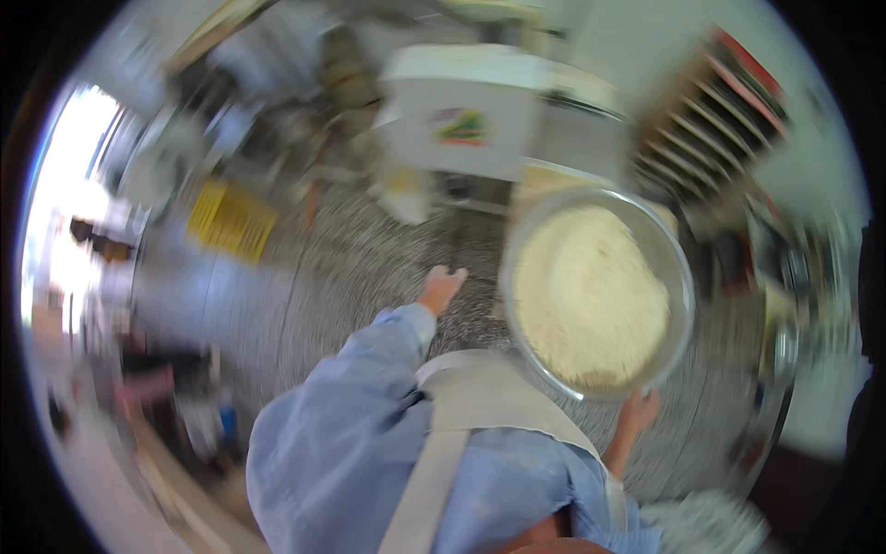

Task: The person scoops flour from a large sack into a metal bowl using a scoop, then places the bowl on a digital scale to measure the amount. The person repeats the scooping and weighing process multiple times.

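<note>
A large round metal bowl [683, 277] stands to the right of my body, filled with pale yellow flour-like powder [591, 286] heaped toward its middle. My right hand [637, 409] is at the bowl's near rim, its fingers closed on the edge, though blur softens the detail. Out in front of me, left of the bowl and apart from it, my left hand [443, 288] holds nothing, with thumb and fingers parted. Part of a light wooden surface [544, 183] shows behind the bowl's far side; what bears the bowl's weight is mostly hidden.
A white box-shaped machine [461, 106] stands ahead. A yellow crate [231, 222] sits on the grey floor [258, 305] to the left. At the far right rises a slatted rack [706, 120]. A pale crumpled bag [706, 524] lies near my right side. Motion blurs much of the room.
</note>
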Tool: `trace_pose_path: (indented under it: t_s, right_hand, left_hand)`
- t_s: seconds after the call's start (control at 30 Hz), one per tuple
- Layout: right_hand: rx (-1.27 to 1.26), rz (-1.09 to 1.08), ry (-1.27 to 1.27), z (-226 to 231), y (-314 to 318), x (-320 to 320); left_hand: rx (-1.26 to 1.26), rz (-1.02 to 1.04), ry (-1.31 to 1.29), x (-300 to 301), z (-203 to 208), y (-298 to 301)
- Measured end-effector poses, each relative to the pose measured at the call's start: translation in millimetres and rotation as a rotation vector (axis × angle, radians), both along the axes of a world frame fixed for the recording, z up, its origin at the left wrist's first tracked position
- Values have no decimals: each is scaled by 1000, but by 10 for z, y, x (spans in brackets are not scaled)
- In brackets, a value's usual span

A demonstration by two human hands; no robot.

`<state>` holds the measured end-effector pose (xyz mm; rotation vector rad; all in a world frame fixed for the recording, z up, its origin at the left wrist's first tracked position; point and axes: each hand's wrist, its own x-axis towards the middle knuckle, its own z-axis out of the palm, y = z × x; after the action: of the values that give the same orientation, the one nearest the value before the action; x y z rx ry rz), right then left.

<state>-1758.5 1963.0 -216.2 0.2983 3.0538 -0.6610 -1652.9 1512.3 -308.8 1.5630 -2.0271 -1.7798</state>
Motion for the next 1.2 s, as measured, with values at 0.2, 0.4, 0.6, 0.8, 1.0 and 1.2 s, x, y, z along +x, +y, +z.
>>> trace_pose_path:
  t_s: [0.2, 0.4, 0.6, 0.8, 1.0, 1.2]
  right_hand:
    - [-406, 713, 153, -286, -768, 39]
    - [-532, 1317, -11, -189, -1920, 231]
    - [-590, 1645, -62, -139, -3255, 1107]
    - [-660, 1972, -164, -26, -4420, 2571]
    - [-536, 2311, -291, -36, -5095, 3444]
    - [-277, 2297, -588, -187, -5897, 3742]
  left_hand:
    - [-370, 292, -371, 1556, -456, 427]
    - [-256, 490, -780, 3410, -785, 1343]
    - [-28, 910, -771, 4396, -851, 1857]
    - [41, 1029, -695, 5237, -1029, 1817]
    - [-55, 1493, -599, 5582, -1080, 1565]
    - [182, 1475, -732, 5455, -1185, 1425]
